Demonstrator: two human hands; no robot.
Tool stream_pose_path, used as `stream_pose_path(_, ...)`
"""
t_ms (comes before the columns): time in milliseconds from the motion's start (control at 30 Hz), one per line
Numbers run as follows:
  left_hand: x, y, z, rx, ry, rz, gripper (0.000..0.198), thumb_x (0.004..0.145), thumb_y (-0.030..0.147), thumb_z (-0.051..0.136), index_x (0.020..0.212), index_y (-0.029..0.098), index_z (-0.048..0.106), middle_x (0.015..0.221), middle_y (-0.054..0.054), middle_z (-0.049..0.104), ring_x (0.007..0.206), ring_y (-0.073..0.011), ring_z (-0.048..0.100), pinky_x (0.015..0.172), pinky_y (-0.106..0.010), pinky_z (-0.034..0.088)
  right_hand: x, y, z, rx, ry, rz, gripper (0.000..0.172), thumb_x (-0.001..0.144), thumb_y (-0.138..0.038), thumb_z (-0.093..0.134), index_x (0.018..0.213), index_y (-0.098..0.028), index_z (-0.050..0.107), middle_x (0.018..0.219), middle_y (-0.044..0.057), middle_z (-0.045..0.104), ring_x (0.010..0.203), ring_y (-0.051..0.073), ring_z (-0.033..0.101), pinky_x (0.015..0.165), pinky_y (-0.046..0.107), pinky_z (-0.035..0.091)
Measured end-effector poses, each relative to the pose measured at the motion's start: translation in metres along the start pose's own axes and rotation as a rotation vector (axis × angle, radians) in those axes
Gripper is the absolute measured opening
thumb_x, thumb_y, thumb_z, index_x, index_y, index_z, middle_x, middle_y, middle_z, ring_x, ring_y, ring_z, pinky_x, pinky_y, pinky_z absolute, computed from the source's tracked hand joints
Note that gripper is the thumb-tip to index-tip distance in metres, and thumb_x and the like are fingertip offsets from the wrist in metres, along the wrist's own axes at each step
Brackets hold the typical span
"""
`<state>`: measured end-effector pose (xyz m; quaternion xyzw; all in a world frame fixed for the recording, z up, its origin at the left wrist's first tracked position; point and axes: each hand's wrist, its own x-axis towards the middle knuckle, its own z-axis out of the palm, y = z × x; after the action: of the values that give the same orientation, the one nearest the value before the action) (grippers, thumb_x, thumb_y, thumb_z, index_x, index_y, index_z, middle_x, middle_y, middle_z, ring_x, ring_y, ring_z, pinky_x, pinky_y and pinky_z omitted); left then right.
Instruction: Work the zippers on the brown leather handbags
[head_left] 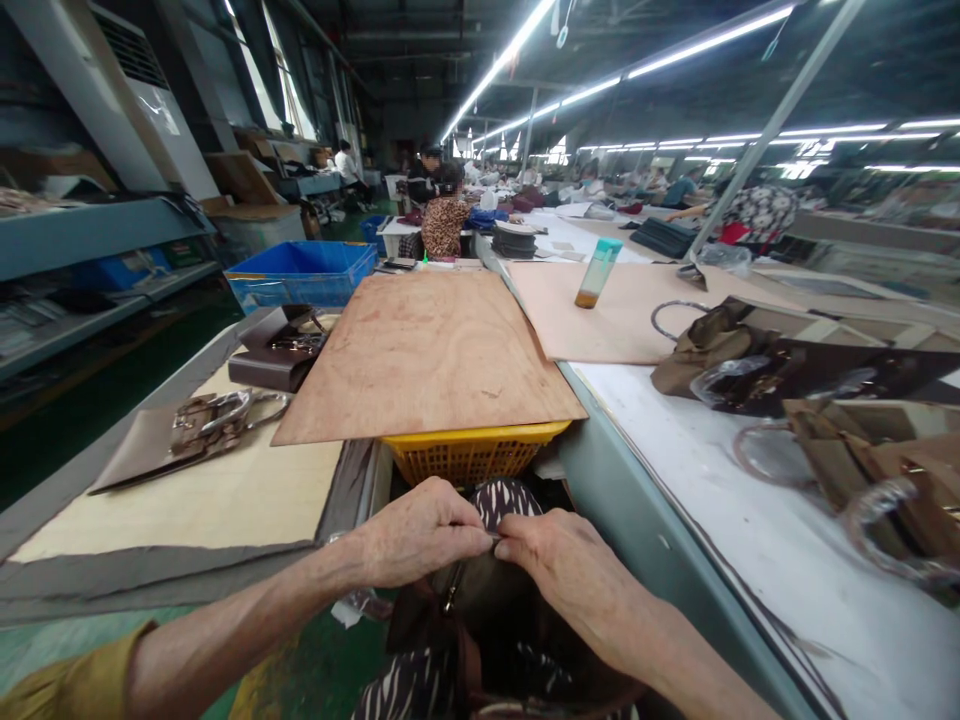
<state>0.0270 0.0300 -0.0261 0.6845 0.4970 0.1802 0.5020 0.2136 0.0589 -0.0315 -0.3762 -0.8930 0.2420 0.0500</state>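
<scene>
A dark brown handbag (501, 612) rests on my lap, its opening facing up toward me. At its far upper edge, my left hand (426, 532) is closed in a pinch. My right hand (574, 568) pinches the same edge from the other side, fingertips almost touching the left ones. A small thin piece shows between the fingertips, too small to name. Below my left hand hangs a metal zipper pull (450, 597). The lower part of the bag lies in shadow. Dark trousers with white streaks (506, 500) show beyond and beneath the bag.
A wooden board (442, 340) lies over a yellow basket (480, 455) ahead. Brown bags (217, 425) lie on the left table; more handbags (750, 350) stand on the right one, near a teal-capped bottle (598, 272). Behind sits a blue crate (304, 272). Several people work farther back.
</scene>
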Motion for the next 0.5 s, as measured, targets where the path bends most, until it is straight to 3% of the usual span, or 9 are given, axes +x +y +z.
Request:
stream_pose_path(167,0.001,0.0,0.002,-0.026,0.019,-0.03,0.03,0.078,0.03,0.045,0.053,0.015,0.041,0.05,0.005,0.027,0.047,-0.0067,0.024,0.042,-0.02,0.018,0.004,-0.009,0.002,0.009,0.007,-0.008,0.024,0.087,-0.022,0.042,0.069,-0.02,0.058,0.058,-0.002,0.057,0.05,0.009,0.045,0.05,0.022,0.026)
stream_pose_path(300,-0.002,0.003,-0.007,-0.059,-0.03,-0.038,0.032,0.078,0.033,0.044,0.052,0.015,0.041,0.05,0.005,0.027,0.046,-0.0066,0.025,0.041,-0.019,0.019,0.003,-0.012,0.001,-0.036,0.005,0.074,0.022,0.085,-0.022,0.045,0.067,-0.021,0.057,0.056,-0.003,0.053,0.053,0.011,0.047,0.05,0.022,0.026)
stream_pose_path(500,-0.016,0.001,-0.026,-0.138,0.02,-0.084,0.036,0.083,0.036,0.038,0.071,0.012,0.062,0.056,0.003,0.043,0.051,-0.0079,0.035,0.046,-0.018,0.027,-0.001,-0.008,0.001,-0.018,0.052,0.094,0.024,0.084,-0.024,0.043,0.063,-0.021,0.053,0.055,-0.004,0.051,0.056,0.012,0.047,0.052,0.022,0.025)
